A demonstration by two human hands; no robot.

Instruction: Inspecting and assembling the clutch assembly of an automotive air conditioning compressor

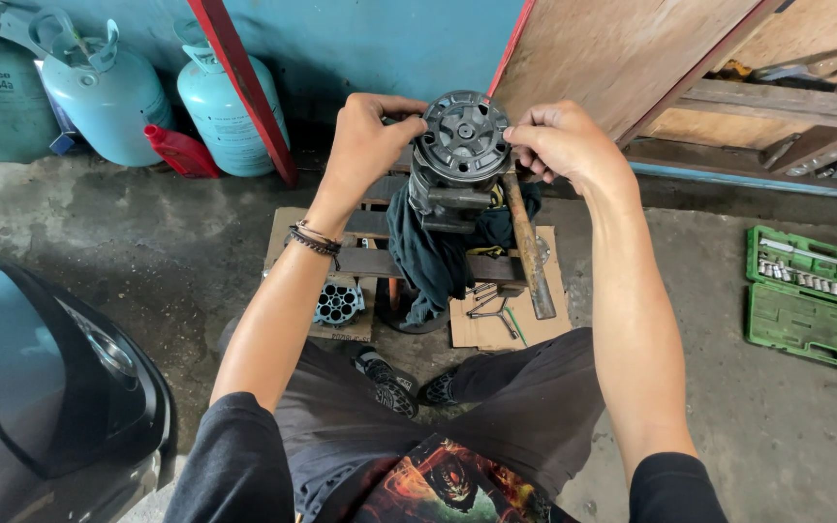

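Observation:
A grey metal compressor (449, 179) stands upright on a low wooden stool (370, 260), wrapped below in a dark cloth (433, 261). Its round clutch plate (463, 136) faces up at me. My left hand (365, 140) grips the plate's left rim. My right hand (559, 140) pinches the plate's right rim with its fingertips. A wooden-handled hammer (530, 247) leans against the compressor just under my right hand, touched by neither hand.
Three pale blue gas cylinders (108, 92) stand by the back wall with a red can (181, 152). A green socket set case (811, 295) lies open at right. A car's dark front (41, 387) is at left. Cardboard holds a cylinder block (339, 302) and small tools (496, 312).

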